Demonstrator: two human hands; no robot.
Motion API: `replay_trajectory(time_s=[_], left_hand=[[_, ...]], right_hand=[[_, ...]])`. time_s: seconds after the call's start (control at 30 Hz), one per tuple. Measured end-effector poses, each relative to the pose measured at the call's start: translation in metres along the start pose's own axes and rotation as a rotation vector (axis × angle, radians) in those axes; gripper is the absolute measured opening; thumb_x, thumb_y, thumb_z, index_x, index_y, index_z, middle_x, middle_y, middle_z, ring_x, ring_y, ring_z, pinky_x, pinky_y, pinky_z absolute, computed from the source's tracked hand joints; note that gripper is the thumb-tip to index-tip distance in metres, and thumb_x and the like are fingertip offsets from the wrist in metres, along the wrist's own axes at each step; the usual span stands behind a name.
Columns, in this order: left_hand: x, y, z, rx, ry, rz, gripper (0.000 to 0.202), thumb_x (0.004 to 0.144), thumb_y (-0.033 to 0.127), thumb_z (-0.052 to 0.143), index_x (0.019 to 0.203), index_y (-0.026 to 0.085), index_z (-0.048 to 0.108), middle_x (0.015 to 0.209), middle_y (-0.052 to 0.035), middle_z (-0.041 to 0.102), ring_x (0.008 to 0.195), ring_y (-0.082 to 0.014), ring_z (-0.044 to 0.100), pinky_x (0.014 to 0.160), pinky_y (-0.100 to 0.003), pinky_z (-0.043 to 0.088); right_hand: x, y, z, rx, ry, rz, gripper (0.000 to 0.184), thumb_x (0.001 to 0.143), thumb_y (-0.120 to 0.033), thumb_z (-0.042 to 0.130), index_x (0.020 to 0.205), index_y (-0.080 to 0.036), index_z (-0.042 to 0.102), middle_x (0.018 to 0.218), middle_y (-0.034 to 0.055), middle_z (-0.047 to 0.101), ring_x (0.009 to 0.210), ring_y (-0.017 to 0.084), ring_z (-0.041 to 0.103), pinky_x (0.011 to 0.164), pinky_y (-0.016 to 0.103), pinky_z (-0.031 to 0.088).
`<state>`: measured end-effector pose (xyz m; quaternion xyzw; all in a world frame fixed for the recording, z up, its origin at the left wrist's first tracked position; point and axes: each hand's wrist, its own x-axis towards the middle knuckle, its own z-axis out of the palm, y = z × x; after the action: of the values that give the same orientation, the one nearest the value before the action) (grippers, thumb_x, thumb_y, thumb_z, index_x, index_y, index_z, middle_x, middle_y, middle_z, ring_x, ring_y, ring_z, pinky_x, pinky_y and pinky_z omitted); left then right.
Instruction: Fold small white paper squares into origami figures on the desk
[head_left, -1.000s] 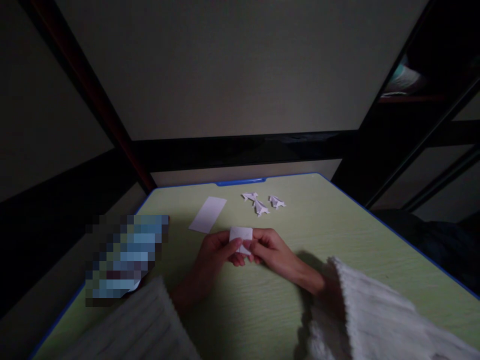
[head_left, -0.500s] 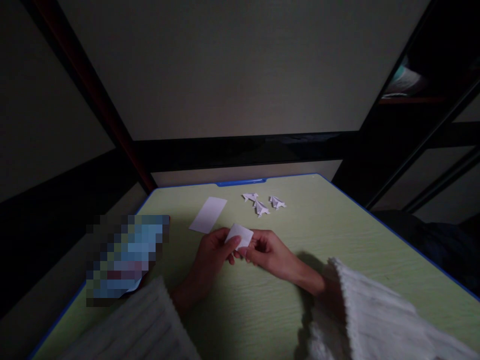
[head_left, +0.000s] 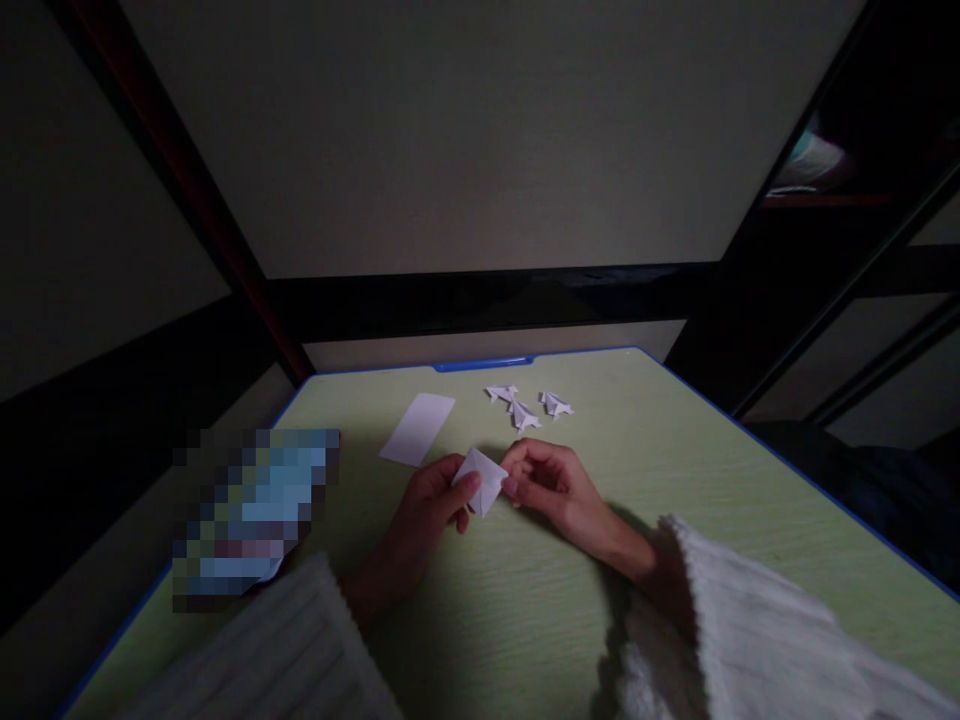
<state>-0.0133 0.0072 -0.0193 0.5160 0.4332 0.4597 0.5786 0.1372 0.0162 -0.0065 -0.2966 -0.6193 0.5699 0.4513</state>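
Observation:
A small folded square of white paper (head_left: pixel 484 480) is held above the table, turned so a corner points toward me, with crease lines on its face. My left hand (head_left: pixel 433 500) grips its left side, thumb on top and fingers beneath. At the right corner, my right hand (head_left: pixel 553 488) pinches the paper between thumb and index finger, the other fingers curled. Past my hands lie three folded white paper figures (head_left: pixel 523 416), shaped like little frogs. A flat white sheet of paper (head_left: pixel 418 428) rests beyond my left hand.
The light green table (head_left: pixel 645 460) has a blue edge and a blue strip (head_left: pixel 484 364) at its far side. On the left lies a pixelated object (head_left: pixel 262 520). A pale panel (head_left: pixel 480 140) stands behind the table.
My right hand has shifted up and right, from the paper's lower edge to its right corner. The paper has turned slightly, and creases now show on it. My left hand keeps its hold.

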Motion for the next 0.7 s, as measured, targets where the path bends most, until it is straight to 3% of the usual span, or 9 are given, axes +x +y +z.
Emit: replay_trajectory(time_s=[0.1,0.27,0.43,0.53,0.7], left_hand=[[-0.001,0.002,0.001,0.032,-0.037,-0.013,0.019,0.064,0.031,0.055,0.062,0.012,0.055,0.051,0.0029,0.046,0.041,-0.005,0.036,0.036,-0.015,0.028],[-0.003,0.003,0.001,0.127,-0.113,-0.02,0.016,0.065,0.028,0.055,0.061,0.012,0.055,0.049,0.0036,0.046,0.043,-0.0063,0.04,0.039,-0.016,0.032],[-0.003,0.004,0.002,0.11,-0.073,-0.015,0.015,0.063,0.026,0.057,0.057,0.012,0.056,0.047,0.0034,0.049,0.043,-0.0073,0.044,0.041,-0.017,0.035],[-0.003,0.005,0.004,0.112,-0.065,-0.029,0.016,0.064,0.026,0.056,0.059,0.011,0.058,0.048,0.0017,0.054,0.044,-0.0088,0.048,0.043,-0.018,0.037],[-0.002,0.005,0.004,0.122,-0.055,-0.014,0.016,0.064,0.027,0.055,0.059,0.011,0.058,0.048,0.0005,0.057,0.044,-0.0102,0.05,0.042,-0.019,0.038]], right_hand=[[-0.001,-0.002,-0.002,-0.039,-0.022,-0.054,0.01,0.069,-0.023,0.056,0.075,-0.015,0.054,0.056,-0.0032,0.046,0.049,0.008,0.039,0.046,0.021,0.031],[-0.001,-0.007,-0.012,-0.35,-0.136,-0.174,0.01,0.072,-0.017,0.052,0.075,-0.014,0.062,0.063,0.0014,0.053,0.054,0.009,0.045,0.05,0.022,0.037],[0.001,-0.009,-0.019,-0.393,-0.217,-0.214,0.012,0.071,-0.015,0.055,0.071,-0.016,0.066,0.072,0.0051,0.06,0.066,0.013,0.055,0.059,0.025,0.042],[0.003,-0.006,-0.017,-0.322,-0.172,-0.17,0.008,0.068,-0.014,0.059,0.068,-0.015,0.067,0.072,0.0048,0.06,0.065,0.012,0.054,0.059,0.024,0.042],[0.006,0.004,-0.009,-0.09,0.017,-0.056,0.005,0.063,-0.018,0.063,0.06,-0.014,0.063,0.065,0.0017,0.058,0.057,0.009,0.052,0.053,0.022,0.04]])
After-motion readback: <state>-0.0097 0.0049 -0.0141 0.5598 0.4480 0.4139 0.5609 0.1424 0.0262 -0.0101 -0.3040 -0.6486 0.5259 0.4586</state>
